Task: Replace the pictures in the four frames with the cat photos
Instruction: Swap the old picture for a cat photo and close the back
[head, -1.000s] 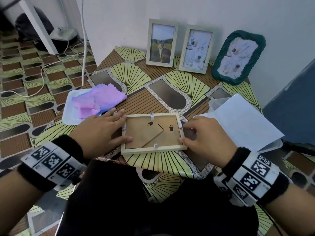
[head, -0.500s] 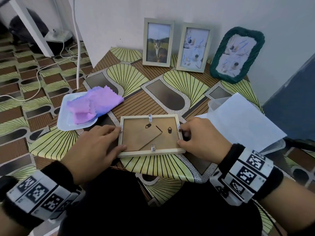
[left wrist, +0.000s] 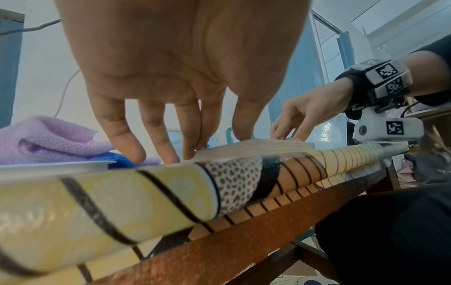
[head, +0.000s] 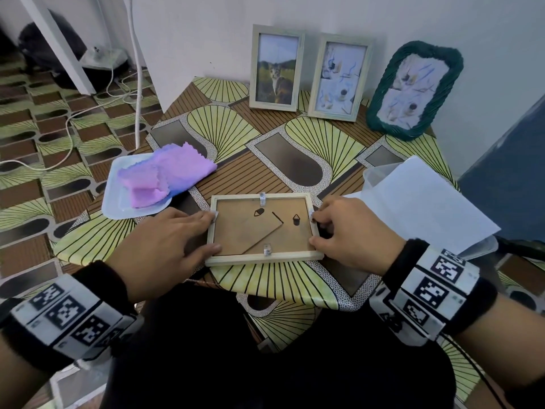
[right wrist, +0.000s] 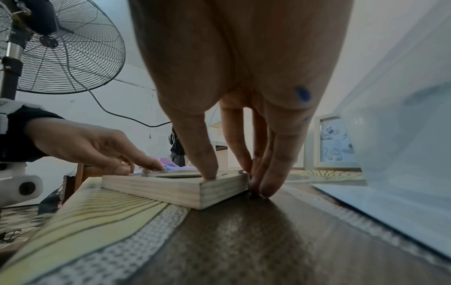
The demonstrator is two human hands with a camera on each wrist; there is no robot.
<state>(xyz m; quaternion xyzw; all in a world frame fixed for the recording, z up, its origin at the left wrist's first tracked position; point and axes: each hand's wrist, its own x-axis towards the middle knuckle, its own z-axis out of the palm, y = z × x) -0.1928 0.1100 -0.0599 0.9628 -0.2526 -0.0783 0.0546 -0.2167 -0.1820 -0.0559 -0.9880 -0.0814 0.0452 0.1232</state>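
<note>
A light wooden picture frame (head: pixel 262 228) lies face down near the table's front edge, its brown backing board and folded stand facing up. My left hand (head: pixel 214 231) is at its left end, with the index fingertip on the left metal clip and the thumb on the lower left corner. My right hand (head: pixel 313 228) is at the right end. In the right wrist view its thumb presses on top of the frame (right wrist: pixel 175 185), one finger touches the right clip and the others rest on the table beside it. Blank-side-up white sheets (head: pixel 424 202) lie to the right.
Three frames stand against the wall: one with a cat photo (head: pixel 276 67), one with an abstract print (head: pixel 339 76), and a green woven one (head: pixel 413 90). A pink cloth (head: pixel 168 172) lies on a white tray (head: pixel 118 208) at the left. A clear plastic box (head: pixel 374 175) sits under the sheets.
My left wrist has drawn back toward me while its fingertips stay at the left clip. The right hand stays at the right end, and the frame has not moved on the table.
</note>
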